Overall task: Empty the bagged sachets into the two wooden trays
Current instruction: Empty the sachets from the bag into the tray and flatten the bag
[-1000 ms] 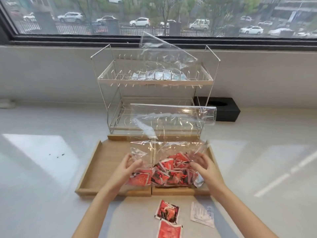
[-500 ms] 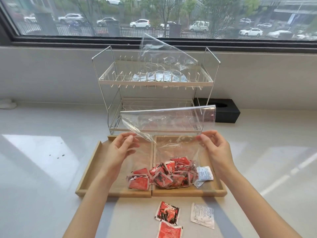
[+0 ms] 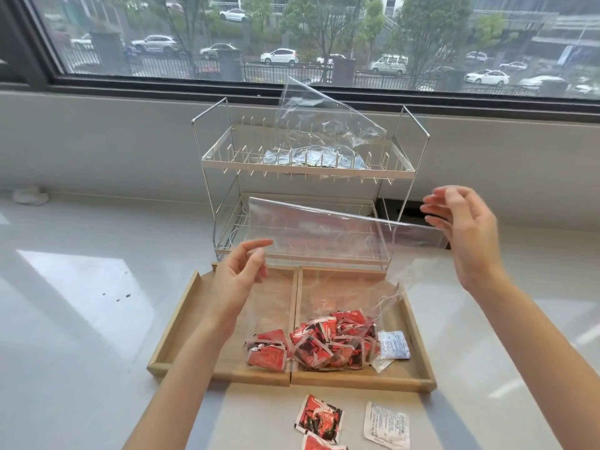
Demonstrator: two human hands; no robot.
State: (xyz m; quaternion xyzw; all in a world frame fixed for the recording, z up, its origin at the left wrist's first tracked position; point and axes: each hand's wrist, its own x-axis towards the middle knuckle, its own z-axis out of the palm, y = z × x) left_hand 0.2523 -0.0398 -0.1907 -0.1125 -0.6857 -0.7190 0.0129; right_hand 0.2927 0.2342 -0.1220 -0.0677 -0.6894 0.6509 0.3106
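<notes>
Over the trays [image 3: 191, 323], both grips have risen, pinching the clear bag [image 3: 324, 235] higher above sachets [image 3: 324, 345].

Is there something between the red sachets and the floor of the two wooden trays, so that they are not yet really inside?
Yes. The red sachets lie over the two wooden trays, but the clear plastic bag seems to wrap the main heap. The left hand and right hand hold up its other end.

2 wooden trays [image 3: 418, 332], 2 clear bags [image 3: 324, 235], 1 two-tier wire rack [image 3: 308, 167], 2 hands [image 3: 238, 274]. Loose on tabletop [image 3: 81, 319]: 2 red sachets [image 3: 319, 417], 1 white sachet [image 3: 386, 425]. Pile too jumbled to count.
</notes>
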